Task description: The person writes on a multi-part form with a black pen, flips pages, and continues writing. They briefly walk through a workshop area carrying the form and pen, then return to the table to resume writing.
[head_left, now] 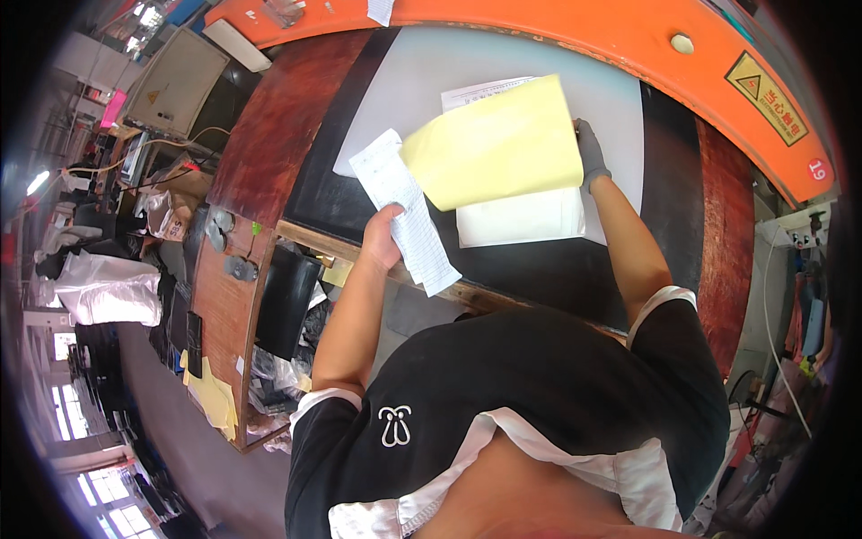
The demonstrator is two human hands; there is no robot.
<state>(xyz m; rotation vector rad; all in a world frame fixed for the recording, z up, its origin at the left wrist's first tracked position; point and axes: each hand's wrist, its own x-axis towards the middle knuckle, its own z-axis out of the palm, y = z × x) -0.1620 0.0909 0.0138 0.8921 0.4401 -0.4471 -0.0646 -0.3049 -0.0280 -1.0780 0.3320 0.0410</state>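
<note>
My left hand [384, 235] is bare and grips a long white printed slip [406, 211] that hangs over the near edge of the table. My right hand [589, 154], in a grey glove, holds the right edge of a pale yellow sheet [496, 144], lifted and tilted above the table. Under the yellow sheet lies a white printed page [474, 92], and below it a white stack of paper [521, 220] rests on the grey mat [449, 63].
The table has a black top [557, 269] with reddish wooden sides [269, 135] and an orange machine frame [628, 40] along the far edge. Left of the table are a black bin [287, 301], yellow sheets [214, 395] on the floor, white bags [108, 287] and cables.
</note>
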